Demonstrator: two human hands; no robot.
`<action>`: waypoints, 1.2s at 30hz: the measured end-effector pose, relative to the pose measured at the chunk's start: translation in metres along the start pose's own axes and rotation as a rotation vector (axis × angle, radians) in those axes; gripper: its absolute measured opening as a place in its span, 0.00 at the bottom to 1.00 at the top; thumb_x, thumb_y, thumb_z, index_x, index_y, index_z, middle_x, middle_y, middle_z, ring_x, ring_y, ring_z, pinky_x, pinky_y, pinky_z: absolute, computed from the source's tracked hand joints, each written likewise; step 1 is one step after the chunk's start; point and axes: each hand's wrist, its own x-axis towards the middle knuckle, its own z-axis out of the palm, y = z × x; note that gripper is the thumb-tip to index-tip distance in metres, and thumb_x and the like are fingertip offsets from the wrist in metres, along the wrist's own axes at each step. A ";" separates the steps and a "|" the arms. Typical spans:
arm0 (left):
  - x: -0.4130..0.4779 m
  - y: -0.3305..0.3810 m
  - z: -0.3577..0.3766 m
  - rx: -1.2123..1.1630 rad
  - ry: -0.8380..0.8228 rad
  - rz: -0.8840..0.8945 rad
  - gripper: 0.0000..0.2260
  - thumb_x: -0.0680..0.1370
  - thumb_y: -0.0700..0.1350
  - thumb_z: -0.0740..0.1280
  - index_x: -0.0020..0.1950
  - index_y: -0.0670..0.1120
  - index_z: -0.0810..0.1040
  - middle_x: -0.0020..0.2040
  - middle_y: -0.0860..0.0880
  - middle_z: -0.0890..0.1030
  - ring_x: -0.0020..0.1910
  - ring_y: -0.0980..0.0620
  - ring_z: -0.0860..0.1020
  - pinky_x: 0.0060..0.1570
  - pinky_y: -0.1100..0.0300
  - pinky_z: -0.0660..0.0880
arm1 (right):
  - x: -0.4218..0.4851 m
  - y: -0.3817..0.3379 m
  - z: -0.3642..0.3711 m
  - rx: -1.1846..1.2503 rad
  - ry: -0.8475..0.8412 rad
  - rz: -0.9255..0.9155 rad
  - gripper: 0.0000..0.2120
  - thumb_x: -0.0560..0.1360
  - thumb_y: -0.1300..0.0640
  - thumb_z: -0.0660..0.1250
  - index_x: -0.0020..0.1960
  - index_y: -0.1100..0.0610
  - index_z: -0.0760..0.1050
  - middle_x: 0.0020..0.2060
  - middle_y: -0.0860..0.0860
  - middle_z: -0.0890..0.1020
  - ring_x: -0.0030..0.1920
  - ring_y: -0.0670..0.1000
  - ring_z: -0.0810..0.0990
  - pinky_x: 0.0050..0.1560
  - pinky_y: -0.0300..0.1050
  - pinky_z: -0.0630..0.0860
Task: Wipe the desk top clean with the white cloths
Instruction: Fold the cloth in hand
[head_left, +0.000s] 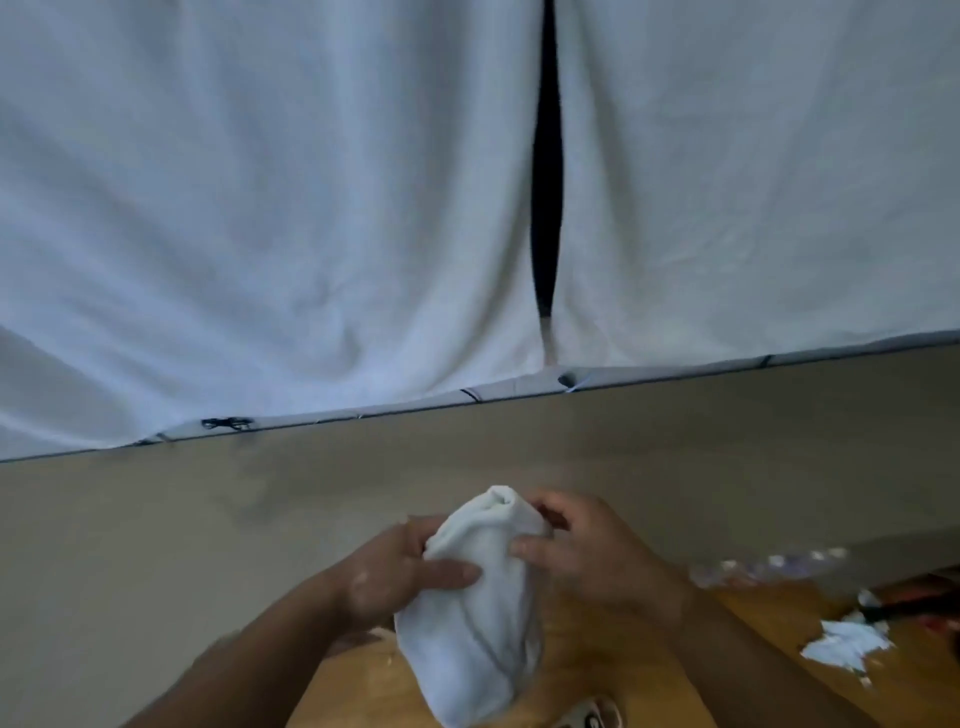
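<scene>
A bunched white cloth (475, 608) hangs in the air in front of me, held between both hands above the near edge of the wooden desk top (613, 670). My left hand (400, 577) grips its left side, thumb across the front. On the cloth's upper right side my right hand (587, 551) pinches the fabric with its fingers. The cloth's lower end droops toward the desk. Pale smears show on my left hand.
A crumpled white scrap (844, 647) lies on the desk at right, beside a dark object with red (914, 603). White curtains (270, 208) with a dark gap hang behind a grey-beige wall band (208, 509). A small patterned item (592, 717) peeks in at the bottom.
</scene>
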 end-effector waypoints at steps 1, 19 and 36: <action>-0.017 -0.012 -0.012 -0.032 0.025 -0.019 0.15 0.74 0.43 0.78 0.60 0.46 0.85 0.57 0.42 0.86 0.57 0.44 0.85 0.56 0.49 0.81 | 0.004 -0.004 0.021 0.026 -0.020 0.020 0.24 0.68 0.39 0.75 0.55 0.55 0.82 0.49 0.51 0.87 0.50 0.54 0.85 0.53 0.61 0.80; -0.344 -0.278 -0.131 -0.803 0.601 -0.023 0.28 0.72 0.46 0.78 0.71 0.47 0.77 0.67 0.42 0.81 0.66 0.38 0.80 0.63 0.38 0.78 | -0.005 -0.143 0.399 0.342 -0.337 0.422 0.07 0.82 0.58 0.68 0.58 0.60 0.80 0.47 0.56 0.88 0.48 0.56 0.88 0.50 0.54 0.85; -0.472 -0.370 -0.323 -1.017 1.029 0.026 0.25 0.71 0.38 0.77 0.67 0.46 0.79 0.64 0.38 0.82 0.63 0.35 0.81 0.67 0.36 0.75 | 0.113 -0.254 0.669 0.199 -0.662 0.366 0.07 0.83 0.56 0.68 0.55 0.59 0.79 0.47 0.56 0.88 0.47 0.57 0.88 0.45 0.50 0.83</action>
